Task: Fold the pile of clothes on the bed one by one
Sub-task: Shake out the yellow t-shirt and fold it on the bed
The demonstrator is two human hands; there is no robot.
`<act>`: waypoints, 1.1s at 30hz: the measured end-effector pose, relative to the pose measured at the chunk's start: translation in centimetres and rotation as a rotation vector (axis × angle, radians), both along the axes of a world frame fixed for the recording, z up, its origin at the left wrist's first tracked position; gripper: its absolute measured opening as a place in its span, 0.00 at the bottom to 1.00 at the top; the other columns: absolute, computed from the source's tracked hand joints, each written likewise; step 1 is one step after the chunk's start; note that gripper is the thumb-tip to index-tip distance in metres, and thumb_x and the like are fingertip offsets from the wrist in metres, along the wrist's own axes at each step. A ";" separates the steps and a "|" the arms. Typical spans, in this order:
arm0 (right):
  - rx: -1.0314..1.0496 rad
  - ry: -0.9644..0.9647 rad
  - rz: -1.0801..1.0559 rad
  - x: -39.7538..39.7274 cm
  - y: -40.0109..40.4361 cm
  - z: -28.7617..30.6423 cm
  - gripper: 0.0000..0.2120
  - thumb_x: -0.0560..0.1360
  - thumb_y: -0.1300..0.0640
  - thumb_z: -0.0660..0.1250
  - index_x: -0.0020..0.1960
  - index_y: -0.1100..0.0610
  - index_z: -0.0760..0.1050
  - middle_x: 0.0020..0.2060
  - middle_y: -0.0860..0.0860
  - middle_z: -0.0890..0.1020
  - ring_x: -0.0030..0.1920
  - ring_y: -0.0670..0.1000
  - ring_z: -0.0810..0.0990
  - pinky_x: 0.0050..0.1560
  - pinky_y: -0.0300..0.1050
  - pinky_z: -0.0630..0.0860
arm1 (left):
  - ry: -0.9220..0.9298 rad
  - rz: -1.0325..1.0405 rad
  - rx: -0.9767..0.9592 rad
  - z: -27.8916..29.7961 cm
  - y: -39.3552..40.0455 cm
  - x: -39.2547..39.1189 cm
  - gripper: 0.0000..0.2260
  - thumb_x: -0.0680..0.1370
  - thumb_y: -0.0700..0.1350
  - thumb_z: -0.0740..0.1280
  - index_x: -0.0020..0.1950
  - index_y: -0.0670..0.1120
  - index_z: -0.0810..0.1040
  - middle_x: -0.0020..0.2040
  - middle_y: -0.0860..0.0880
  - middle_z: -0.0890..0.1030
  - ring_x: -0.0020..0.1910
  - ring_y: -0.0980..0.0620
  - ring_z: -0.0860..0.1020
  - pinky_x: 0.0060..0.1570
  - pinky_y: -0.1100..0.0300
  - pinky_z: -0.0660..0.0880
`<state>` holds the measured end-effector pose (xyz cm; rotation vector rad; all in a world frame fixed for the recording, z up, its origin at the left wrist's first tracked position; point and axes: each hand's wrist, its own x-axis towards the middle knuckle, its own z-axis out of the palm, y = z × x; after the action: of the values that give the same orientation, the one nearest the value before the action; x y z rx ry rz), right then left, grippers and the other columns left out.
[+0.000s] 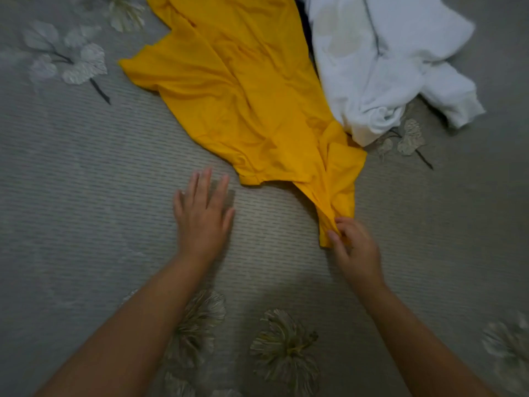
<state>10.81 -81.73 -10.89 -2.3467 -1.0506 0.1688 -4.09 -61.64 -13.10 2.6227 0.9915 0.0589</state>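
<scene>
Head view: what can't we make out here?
- Yellow garment: far end cut off by the top edge; its right side lies under the white garment.
- Dark item between the two: only a sliver shows, type unknown.
- Right hand: fingertips pinch the yellow fabric, motion-blurred, so the exact grip is unclear.
- Left hand: flat and open; whether it touches the bedspread cannot be told.
- Rest of the pile: out of frame.
</scene>
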 end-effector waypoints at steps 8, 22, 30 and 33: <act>0.094 0.341 -0.297 1.7 -4.3 2.5 0.06 0.70 0.56 0.65 0.43 0.58 0.75 0.40 0.51 0.79 0.38 0.38 0.76 0.39 0.32 0.69 | 0.072 -0.425 -0.022 1.1 1.9 6.1 0.12 0.70 0.42 0.62 0.43 0.35 0.79 0.47 0.35 0.81 0.50 0.35 0.79 0.50 0.36 0.71; 0.333 -0.158 -0.202 10.4 -1.5 19.0 0.23 0.75 0.46 0.55 0.53 0.66 0.72 0.39 0.59 0.78 0.40 0.56 0.77 0.36 0.44 0.63 | -0.237 -0.287 0.310 21.1 0.4 3.5 0.37 0.75 0.69 0.44 0.46 0.37 0.75 0.33 0.38 0.77 0.32 0.40 0.77 0.28 0.56 0.70; 0.299 -0.786 0.330 9.8 -1.7 34.2 0.41 0.73 0.30 0.42 0.45 0.64 0.77 0.33 0.58 0.78 0.31 0.57 0.79 0.27 0.42 0.75 | -0.279 -0.196 0.850 38.0 0.5 -2.7 0.27 0.78 0.63 0.44 0.55 0.42 0.69 0.38 0.39 0.77 0.38 0.43 0.69 0.36 0.53 0.59; 0.409 -0.826 0.374 8.5 -1.8 40.0 0.38 0.75 0.33 0.45 0.34 0.64 0.75 0.30 0.58 0.74 0.24 0.56 0.74 0.23 0.38 0.70 | -0.288 -0.155 1.025 43.7 -0.2 -5.5 0.25 0.80 0.60 0.44 0.59 0.42 0.69 0.41 0.43 0.69 0.38 0.45 0.63 0.35 0.54 0.57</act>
<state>19.26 -83.51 29.09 -1.8208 -1.6985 -0.8663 -9.63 -61.89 30.56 3.3958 0.7501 1.1431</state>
